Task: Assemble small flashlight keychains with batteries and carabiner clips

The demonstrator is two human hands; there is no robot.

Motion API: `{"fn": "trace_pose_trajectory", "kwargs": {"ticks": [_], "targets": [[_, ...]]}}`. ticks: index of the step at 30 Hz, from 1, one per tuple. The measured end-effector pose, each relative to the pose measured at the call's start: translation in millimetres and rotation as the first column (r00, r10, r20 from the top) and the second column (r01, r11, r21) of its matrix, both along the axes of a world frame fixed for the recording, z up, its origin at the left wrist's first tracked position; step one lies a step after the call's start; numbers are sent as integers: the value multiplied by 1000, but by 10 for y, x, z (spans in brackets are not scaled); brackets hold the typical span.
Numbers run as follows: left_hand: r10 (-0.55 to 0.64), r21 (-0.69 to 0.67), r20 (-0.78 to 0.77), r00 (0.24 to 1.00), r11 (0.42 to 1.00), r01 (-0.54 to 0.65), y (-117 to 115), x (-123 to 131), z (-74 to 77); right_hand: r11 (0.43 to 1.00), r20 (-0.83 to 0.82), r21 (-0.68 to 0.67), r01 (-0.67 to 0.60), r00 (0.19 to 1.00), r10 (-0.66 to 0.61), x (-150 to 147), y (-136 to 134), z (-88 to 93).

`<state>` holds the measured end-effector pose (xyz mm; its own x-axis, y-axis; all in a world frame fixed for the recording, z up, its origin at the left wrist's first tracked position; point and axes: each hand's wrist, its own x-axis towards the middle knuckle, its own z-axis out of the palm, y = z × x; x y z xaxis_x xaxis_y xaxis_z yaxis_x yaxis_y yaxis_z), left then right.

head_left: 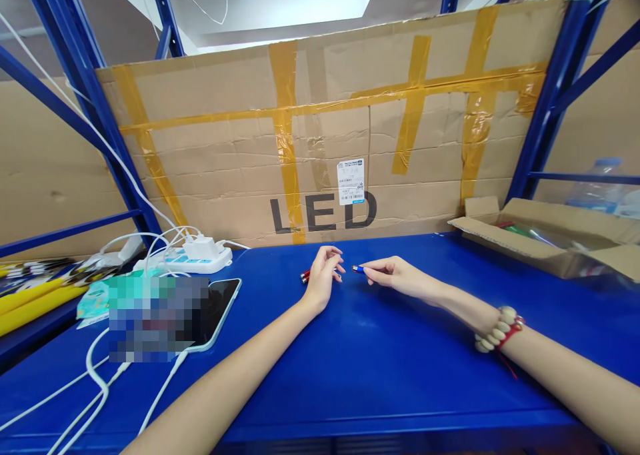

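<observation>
My left hand (323, 278) rests on the blue shelf top (370, 348) with its fingers apart and loosely curved toward the right. Beside the back of that hand, the ends of small red cylinders (305, 277) with metal tips show; the hand hides the rest of them. My right hand (397, 274) pinches a small blue cylinder with a metal tip (357, 268) between thumb and fingers. Its tip points left toward my left hand, with a narrow gap between them. A bead bracelet (495, 335) circles my right wrist.
On the left lie a phone (220, 312), white cables (97, 368) and a white power strip (205, 258). An open cardboard box (530, 245) holding items stands at the right. A taped cardboard sheet (230, 175) closes off the back, between blue posts (545, 108).
</observation>
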<state>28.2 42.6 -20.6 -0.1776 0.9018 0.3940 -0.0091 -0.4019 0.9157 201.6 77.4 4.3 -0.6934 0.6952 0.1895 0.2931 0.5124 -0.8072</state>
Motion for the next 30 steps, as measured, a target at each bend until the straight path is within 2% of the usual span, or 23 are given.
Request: {"fn": "trace_pose_trajectory", "kwargs": {"ticks": [4,24,30], "targets": [[16,-16,1,1000,1000,-16,-10,9,11,997,49,73,-14,999,10,-4,7,-22],[-38,-24,-41,998,999,37,-24,13,16,992,-11,127,5,1000,-3,-22,115,-123],[-97,-13,-78,992,995,96,-21,-9,12,988,13,152,23,1000,-25,-27,98,-124]]}}
